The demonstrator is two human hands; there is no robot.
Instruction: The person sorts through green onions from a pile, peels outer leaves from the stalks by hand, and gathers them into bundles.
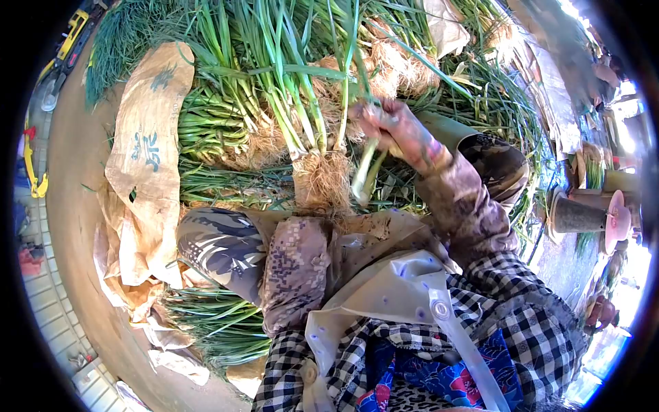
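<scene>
My left hand (304,184) is at the root end of a few upright green onions (312,113), which rise in line with my forearm. Tangled roots (326,180) cover most of its fingers. Just to the right, my right hand (398,130) is closed and slightly blurred by motion. It grips another green onion (364,180), whose pale stems hang below the fist while some green shows above it. Behind both hands lie heaped green onions (220,130) with their brown roots.
A tan paper sack (147,151) with dark lettering lies left of the heap. More green onions (223,323) are beside my left knee (220,247). A clear plastic apron (384,288) covers my lap. Yellow tools (34,165) lie at the far left, and a grey cone-shaped object (576,215) stands at right.
</scene>
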